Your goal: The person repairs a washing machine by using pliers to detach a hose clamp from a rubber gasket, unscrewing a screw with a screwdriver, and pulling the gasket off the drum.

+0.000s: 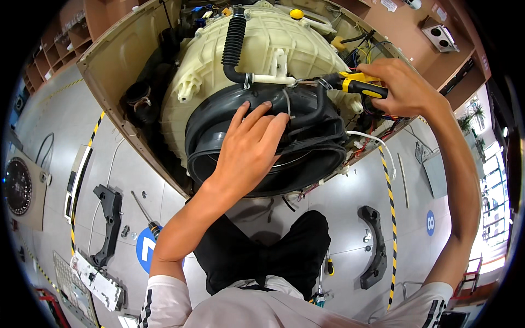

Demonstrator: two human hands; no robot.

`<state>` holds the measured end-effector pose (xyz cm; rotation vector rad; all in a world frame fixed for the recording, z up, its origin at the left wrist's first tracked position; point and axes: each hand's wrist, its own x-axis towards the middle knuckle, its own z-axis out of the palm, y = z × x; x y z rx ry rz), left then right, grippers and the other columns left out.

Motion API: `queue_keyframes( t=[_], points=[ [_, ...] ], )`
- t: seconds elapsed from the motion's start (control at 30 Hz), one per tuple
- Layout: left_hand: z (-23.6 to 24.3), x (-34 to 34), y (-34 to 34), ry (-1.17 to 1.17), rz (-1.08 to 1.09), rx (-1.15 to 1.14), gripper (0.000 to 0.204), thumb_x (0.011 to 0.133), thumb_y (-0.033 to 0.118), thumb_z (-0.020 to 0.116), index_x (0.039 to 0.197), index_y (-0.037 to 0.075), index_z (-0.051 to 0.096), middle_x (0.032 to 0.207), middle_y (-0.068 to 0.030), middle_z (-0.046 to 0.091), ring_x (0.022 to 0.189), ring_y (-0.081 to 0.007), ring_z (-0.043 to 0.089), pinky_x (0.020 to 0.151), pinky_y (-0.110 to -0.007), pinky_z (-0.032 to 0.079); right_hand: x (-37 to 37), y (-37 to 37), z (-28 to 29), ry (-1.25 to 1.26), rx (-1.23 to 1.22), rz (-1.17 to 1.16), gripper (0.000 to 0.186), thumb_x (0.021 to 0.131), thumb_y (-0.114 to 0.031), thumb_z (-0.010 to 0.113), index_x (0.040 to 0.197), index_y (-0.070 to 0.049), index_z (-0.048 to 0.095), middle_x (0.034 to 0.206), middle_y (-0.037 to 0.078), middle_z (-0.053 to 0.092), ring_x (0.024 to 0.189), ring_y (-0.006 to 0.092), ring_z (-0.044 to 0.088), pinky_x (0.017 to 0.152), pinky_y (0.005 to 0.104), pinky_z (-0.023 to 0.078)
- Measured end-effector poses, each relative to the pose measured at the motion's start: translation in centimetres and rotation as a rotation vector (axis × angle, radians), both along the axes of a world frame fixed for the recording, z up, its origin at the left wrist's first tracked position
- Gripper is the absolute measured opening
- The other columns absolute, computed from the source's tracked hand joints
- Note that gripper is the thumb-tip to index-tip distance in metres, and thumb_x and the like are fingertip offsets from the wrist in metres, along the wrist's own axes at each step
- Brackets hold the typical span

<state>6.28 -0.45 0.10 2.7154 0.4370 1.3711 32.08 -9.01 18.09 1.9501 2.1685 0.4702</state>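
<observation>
Blue floor disc point(141, 255), smaller blue disc point(431, 230) right (single white numerals point(147, 249) on both)

Black-and-yellow pliers point(359, 87) near black gasket point(210, 113)

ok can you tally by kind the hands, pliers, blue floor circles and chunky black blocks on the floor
Hands: 2 (left hand, right hand)
Pliers: 1
Blue floor circles: 2 (left circle, right circle)
Chunky black blocks: 2 (left block, right block)
Total: 7
</observation>
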Motion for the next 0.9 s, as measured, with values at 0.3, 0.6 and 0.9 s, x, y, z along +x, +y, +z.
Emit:
queue_keyframes(
  t=[0.3,0.6,0.9],
  points=[
    [-0.2,-0.2,-0.2,0.011,-0.010,0.017,0.072,0.053,0.001,0.082,0.119,0.003,0.053,0.110,-0.0114,0.061,0.120,-0.0327,0.053,0.106,-0.051,0.038,-0.4,1.2,1.9,-0.157,0.104,0.214,0.057,0.068,-0.013,0.070,0.123,-0.003,0.057,0.104,0.016,0.058,0.101,0.0346,0.056,0.087,0.0436,0.046],
    [-0.1,-0.4,-0.4,0.000,-0.014,0.000,0.072,0.052,0.000,0.083,0.119,0.003,0.054,0.111,-0.0103,0.062,0.123,-0.0319,0.052,0.106,-0.051,0.038,-4.3,1.0,3.9,-0.553,0.197,0.292,0.067,0.066,-0.019,0.080,0.127,-0.007,0.055,0.112,0.013,0.058,0.104,0.0278,0.056,0.089,0.0356,0.046],
    [-0.1,-0.3,-0.4,-0.023,-0.015,0.008,0.068,0.055,0.001,0.083,0.117,0.003,0.055,0.111,-0.0101,0.063,0.122,-0.0318,0.053,0.105,-0.051,0.038,-9.5,0.4,6.8,-0.543,-0.044,0.070,0.070,0.069,-0.025,0.067,0.132,-0.002,0.050,0.104,0.014,0.055,0.104,0.0260,0.052,0.095,0.0400,0.039]
  ],
)
